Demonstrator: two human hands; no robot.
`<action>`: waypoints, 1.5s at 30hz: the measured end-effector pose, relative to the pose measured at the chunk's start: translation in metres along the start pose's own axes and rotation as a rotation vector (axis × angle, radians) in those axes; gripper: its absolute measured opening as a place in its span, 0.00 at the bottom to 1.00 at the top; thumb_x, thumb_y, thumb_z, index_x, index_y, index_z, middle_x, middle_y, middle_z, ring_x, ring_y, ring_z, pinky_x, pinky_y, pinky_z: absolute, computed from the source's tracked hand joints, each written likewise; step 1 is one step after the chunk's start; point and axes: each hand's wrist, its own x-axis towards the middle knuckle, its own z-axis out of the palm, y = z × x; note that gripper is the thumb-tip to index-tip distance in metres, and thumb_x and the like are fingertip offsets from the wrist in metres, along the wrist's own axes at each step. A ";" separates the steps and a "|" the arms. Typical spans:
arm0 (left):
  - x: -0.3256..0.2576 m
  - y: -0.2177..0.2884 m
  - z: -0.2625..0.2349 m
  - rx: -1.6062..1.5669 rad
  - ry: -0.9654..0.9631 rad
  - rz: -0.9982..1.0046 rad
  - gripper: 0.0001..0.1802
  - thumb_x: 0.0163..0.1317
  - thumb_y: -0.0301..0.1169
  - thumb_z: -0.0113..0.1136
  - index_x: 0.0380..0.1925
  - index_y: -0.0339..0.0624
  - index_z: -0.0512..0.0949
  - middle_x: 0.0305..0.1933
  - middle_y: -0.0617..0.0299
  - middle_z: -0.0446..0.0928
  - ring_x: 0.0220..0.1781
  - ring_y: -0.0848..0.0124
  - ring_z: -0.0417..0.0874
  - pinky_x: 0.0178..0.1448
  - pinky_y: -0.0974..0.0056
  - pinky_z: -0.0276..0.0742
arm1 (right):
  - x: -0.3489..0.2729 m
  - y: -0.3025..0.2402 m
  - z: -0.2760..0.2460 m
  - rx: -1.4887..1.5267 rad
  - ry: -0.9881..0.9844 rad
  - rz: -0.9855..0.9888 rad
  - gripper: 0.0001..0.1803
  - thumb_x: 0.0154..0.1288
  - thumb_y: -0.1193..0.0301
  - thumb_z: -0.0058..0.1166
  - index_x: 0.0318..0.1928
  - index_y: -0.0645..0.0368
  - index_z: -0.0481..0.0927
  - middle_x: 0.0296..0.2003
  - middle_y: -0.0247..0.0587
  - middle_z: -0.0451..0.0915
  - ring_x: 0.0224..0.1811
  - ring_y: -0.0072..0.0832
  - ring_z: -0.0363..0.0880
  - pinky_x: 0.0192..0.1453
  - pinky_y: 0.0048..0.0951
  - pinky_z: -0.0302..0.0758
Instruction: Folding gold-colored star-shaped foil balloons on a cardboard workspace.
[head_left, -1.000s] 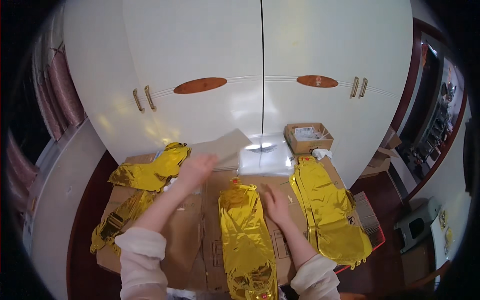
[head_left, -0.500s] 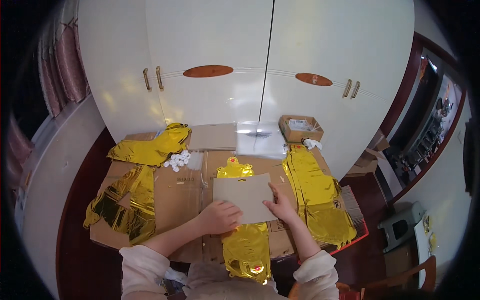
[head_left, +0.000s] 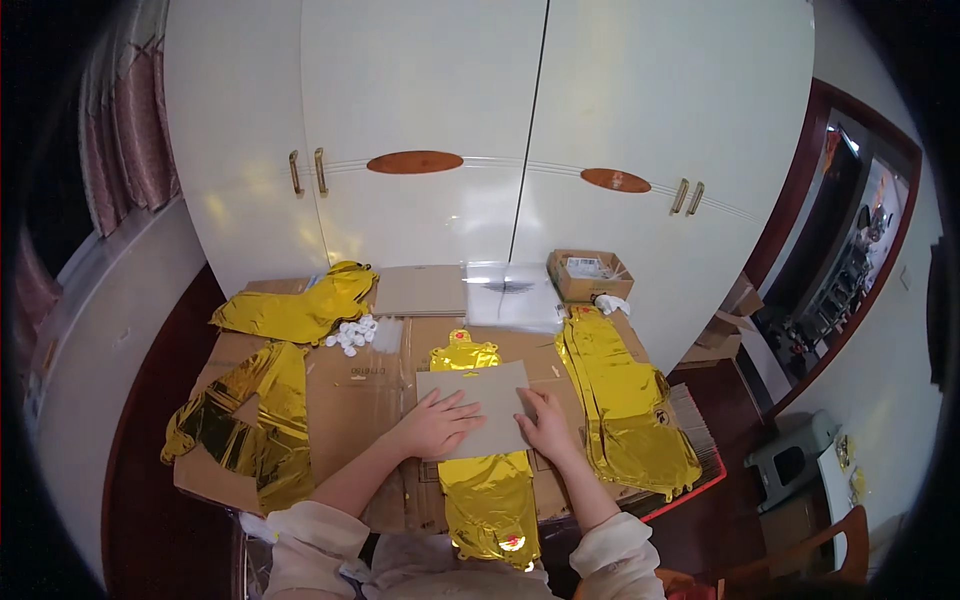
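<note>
Loose, pale cream sleeves (head_left: 612,552), apparently rolled up, leave the hands (head_left: 437,425) bare.

Straight ahead of the grip and well beyond it rises a glossy white wardrobe (head_left: 470,90). Ahead and left of the grip, its doors carry a pair of brass handles (head_left: 321,172) and an orange-brown oval inlay (head_left: 415,162); a matching inlay (head_left: 615,180) and another handle pair (head_left: 696,198) sit ahead and right. Far left of the grip hangs a dusky pink curtain (head_left: 145,120) above a pale windowsill (head_left: 105,258). Well to its right, open brown cartons (head_left: 728,330) stand on the floor beside a dark red door frame (head_left: 790,190). Lower on that side are a grey plastic stool (head_left: 800,440), a white tabletop (head_left: 838,487) and a curved wooden chair back (head_left: 850,525).
</note>
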 end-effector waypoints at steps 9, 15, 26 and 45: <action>0.000 0.001 0.000 0.001 0.050 0.024 0.22 0.69 0.44 0.49 0.63 0.72 0.73 0.71 0.65 0.68 0.74 0.51 0.62 0.74 0.37 0.51 | -0.003 -0.026 -0.009 -0.284 -0.090 -0.248 0.17 0.61 0.68 0.58 0.51 0.44 0.84 0.58 0.40 0.76 0.61 0.41 0.72 0.62 0.46 0.66; 0.002 0.000 -0.004 -0.026 -0.009 0.020 0.24 0.66 0.53 0.52 0.63 0.74 0.73 0.72 0.64 0.65 0.76 0.51 0.58 0.75 0.36 0.49 | -0.003 -0.019 -0.006 -0.263 -0.156 -0.289 0.13 0.61 0.67 0.59 0.47 0.44 0.86 0.54 0.33 0.80 0.61 0.37 0.74 0.63 0.44 0.67; 0.000 -0.006 0.004 -0.048 -0.019 0.027 0.24 0.66 0.56 0.50 0.62 0.77 0.72 0.73 0.64 0.63 0.77 0.49 0.55 0.76 0.36 0.46 | -0.019 -0.020 -0.033 -0.018 -0.454 -0.334 0.26 0.54 0.73 0.58 0.56 0.49 0.80 0.59 0.42 0.76 0.65 0.42 0.70 0.69 0.51 0.64; 0.001 -0.004 0.004 -0.024 -0.011 0.029 0.23 0.67 0.55 0.49 0.62 0.78 0.72 0.73 0.66 0.64 0.76 0.51 0.57 0.75 0.35 0.46 | -0.096 -0.071 -0.054 -0.170 -0.263 -0.682 0.14 0.55 0.70 0.59 0.44 0.49 0.82 0.47 0.31 0.84 0.55 0.30 0.80 0.62 0.41 0.69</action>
